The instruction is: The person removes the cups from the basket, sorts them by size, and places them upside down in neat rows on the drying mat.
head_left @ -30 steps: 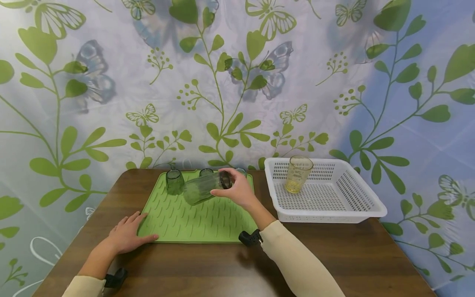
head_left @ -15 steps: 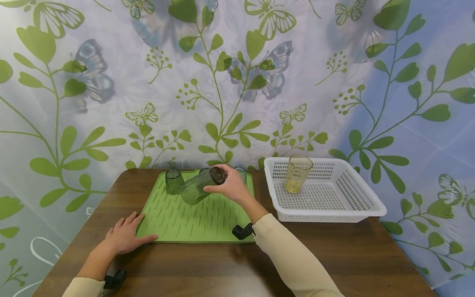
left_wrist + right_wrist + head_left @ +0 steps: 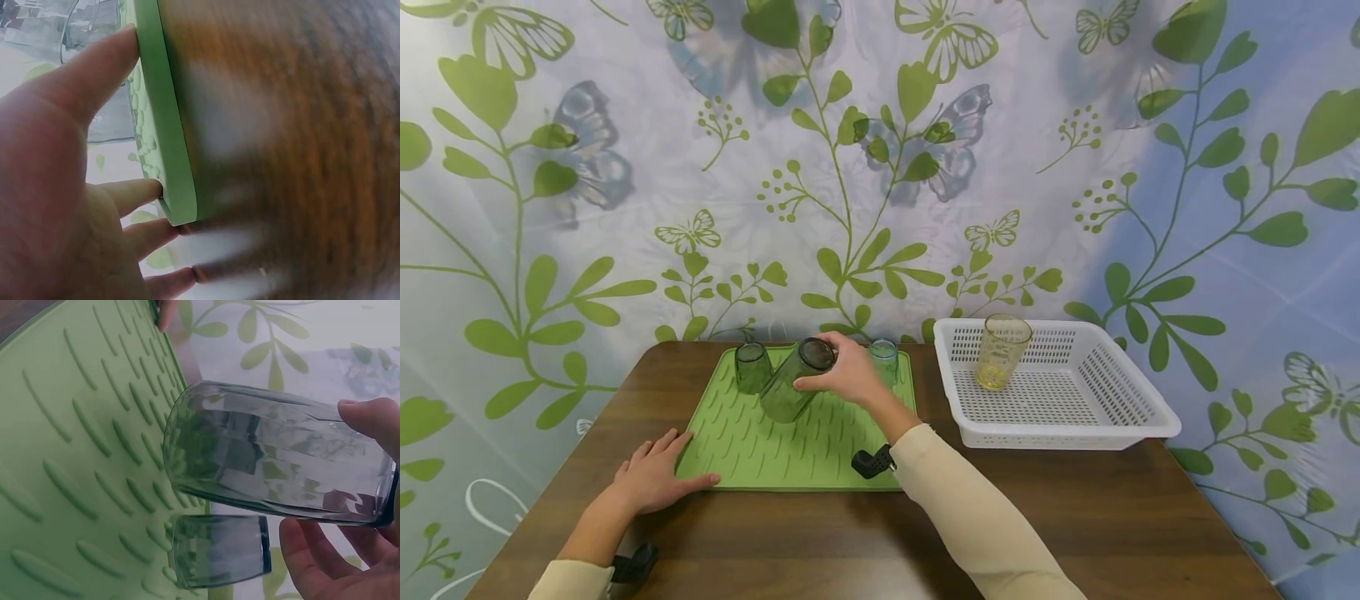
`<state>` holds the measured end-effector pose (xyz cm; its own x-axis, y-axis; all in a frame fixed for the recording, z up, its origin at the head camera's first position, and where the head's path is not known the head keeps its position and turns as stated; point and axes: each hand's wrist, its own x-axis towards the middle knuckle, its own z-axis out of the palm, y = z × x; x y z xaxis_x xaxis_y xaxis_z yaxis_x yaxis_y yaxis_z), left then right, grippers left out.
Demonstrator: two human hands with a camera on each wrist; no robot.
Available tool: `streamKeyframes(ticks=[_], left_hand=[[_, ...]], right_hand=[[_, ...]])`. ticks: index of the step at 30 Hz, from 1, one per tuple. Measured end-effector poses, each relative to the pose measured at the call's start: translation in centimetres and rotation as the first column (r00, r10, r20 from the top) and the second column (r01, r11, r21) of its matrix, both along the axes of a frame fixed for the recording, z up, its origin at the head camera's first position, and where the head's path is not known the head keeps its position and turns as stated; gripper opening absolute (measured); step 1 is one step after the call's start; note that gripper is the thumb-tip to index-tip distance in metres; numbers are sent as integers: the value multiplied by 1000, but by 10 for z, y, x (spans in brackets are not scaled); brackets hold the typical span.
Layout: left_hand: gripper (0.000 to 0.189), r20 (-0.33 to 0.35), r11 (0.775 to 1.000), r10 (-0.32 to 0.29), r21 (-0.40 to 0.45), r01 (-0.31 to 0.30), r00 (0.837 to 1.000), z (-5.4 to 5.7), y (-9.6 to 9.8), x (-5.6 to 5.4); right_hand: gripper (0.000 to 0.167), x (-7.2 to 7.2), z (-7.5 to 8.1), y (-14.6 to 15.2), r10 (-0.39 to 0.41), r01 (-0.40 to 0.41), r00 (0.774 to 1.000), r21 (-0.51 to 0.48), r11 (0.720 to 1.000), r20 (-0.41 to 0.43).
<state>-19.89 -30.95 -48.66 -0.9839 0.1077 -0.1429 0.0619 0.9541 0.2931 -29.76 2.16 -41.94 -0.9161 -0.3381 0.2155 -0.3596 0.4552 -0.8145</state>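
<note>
My right hand (image 3: 846, 371) grips a tall smoky clear glass (image 3: 793, 383) near its thick dark base, thumb on one side and fingers on the other. The glass leans with its mouth down to the left, close over the green ridged drying mat (image 3: 805, 458). Beside it on the mat stands a short dark glass (image 3: 752, 368), also seen in the right wrist view as a small upside-down glass (image 3: 222, 551). My left hand (image 3: 651, 475) rests at the mat's front left corner, fingers spread; in the left wrist view its thumb touches the mat edge (image 3: 165, 125).
A blue-tinted glass (image 3: 884, 360) stands at the mat's back right, partly behind my right hand. To the right, a white perforated basket (image 3: 1075, 437) holds a yellow-tinted glass (image 3: 1002, 352). Both are on a brown wooden table (image 3: 775, 542), with a leaf-patterned cloth (image 3: 865, 167) behind.
My right hand has moved left, turning the tall glass from nearly sideways to more upright with its mouth down. The blue-tinted glass has come into fuller view. My left hand stays put.
</note>
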Motion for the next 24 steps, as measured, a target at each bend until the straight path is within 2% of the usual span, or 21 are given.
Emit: streamKeyframes(ticks=[8,24], left_hand=[[111,4,1000,3,-4,-3,1000,0,-1,0],[108,14,1000,0,-13,0,1000,0,0,3]], right_hand=[[75,-3,-2,-17,20,-19,999,65,998,-26],[81,5,-5,-43,45,-39,998,158,987,-33]])
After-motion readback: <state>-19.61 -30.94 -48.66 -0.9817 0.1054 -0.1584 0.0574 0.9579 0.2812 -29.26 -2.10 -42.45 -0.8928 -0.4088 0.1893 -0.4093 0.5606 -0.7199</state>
